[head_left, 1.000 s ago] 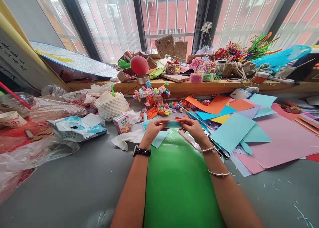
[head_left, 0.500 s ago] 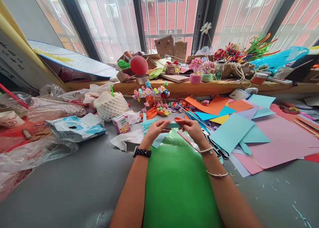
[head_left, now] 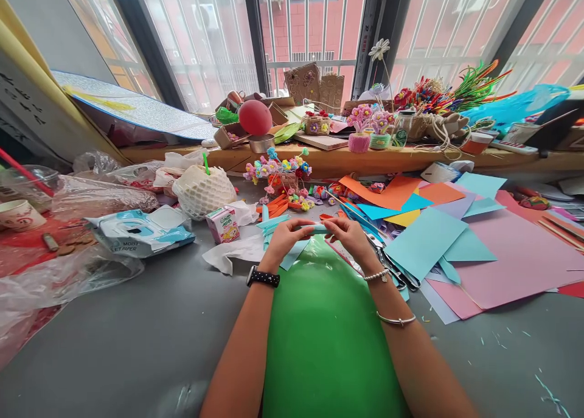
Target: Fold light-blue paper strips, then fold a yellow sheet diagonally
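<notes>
Head view: You sat at a grey worktop (head_left: 146,327) with a glossy green mat (head_left: 335,339) between your forearms.
Turquoise paper strip (head_left: 318,229): It was raised between your two hands, above the far end of the mat; whether it was folded or rolled was too small to tell.
Left hand (head_left: 287,238): Your thumb and fingers were pinched together on the strip's left end, with no gap to speak of.
Right hand (head_left: 350,238): You had its fingertips closed on the other end, facing the left.
Handling: The strip was probably very light, fairly stiff along a crease but easy to bend, crush or tear. A soft pinch near each end seemed the best hold, since hard pressure in the middle might have dented it.
Loose turquoise strips (head_left: 272,224): These lay just beyond your left hand, near a white tissue (head_left: 232,255).
Turquoise sheets (head_left: 424,244): They lay to the right of your right hand, overlapping a large pink sheet (head_left: 520,254).
</notes>
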Tool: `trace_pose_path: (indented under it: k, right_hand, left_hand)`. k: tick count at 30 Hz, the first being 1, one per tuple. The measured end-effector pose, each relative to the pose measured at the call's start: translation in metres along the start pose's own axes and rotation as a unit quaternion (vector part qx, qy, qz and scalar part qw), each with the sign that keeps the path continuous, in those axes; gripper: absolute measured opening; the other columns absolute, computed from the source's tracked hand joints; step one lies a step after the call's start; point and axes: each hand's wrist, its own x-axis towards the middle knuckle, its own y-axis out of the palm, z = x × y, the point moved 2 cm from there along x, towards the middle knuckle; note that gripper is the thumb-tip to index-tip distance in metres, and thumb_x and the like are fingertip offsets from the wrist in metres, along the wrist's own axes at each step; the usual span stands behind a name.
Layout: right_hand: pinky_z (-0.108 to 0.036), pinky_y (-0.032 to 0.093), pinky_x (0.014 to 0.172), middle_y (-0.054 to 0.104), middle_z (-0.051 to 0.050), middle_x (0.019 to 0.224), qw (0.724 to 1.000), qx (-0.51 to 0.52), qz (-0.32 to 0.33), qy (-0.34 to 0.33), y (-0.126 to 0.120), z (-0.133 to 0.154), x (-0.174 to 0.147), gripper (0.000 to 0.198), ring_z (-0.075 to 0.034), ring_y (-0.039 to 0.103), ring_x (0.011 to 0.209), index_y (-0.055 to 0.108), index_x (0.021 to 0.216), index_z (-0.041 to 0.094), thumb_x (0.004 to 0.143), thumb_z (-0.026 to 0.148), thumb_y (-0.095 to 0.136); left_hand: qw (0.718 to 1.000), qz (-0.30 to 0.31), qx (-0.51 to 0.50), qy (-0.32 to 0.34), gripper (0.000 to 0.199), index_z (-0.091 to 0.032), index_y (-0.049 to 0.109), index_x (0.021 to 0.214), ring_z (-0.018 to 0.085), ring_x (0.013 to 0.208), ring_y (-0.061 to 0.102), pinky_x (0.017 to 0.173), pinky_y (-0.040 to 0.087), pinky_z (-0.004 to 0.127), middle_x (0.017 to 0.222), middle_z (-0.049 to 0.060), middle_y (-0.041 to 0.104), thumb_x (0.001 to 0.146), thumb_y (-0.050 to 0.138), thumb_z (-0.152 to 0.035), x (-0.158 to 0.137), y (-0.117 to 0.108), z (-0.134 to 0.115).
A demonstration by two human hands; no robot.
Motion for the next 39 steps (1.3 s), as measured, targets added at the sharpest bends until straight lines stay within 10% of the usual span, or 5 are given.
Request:
trace_pose_path:
  k: [26, 39]
  right_hand:
    - [-0.021, 0.039, 0.042, 0.054, 0.0, 0.054, 0.996, -0.022, -0.09, -0.019, 0.002, -0.007, -0.001, 0.026, -0.009, 0.049, 0.043, 0.058, 0.07, 0.013, 0.068, 0.039, 0.053]
    - [-0.025, 0.047, 0.048, 0.058, -0.003, 0.058, 0.999, 0.017, 0.003, 0.038, 0.02, -0.011, -0.003, 0.032, -0.012, 0.055, 0.051, 0.054, 0.063, 0.015, 0.061, 0.047, 0.058]
  left_hand:
    - [0.994, -0.029, -0.088, -0.05, 0.039, -0.012, 0.059, 0.084, 0.009, 0.062, 0.057, 0.07, 0.048, 0.026, 0.068, -0.001, 0.06, 0.049, 0.072, -0.023, -0.002, 0.002, -0.003]
    - [0.987, -0.077, -0.138, -0.026, 0.027, -0.011, 0.059, 0.072, 0.011, 0.067, 0.056, 0.073, 0.046, 0.028, 0.069, 0.0, 0.061, 0.052, 0.069, -0.026, -0.002, 0.015, -0.001]
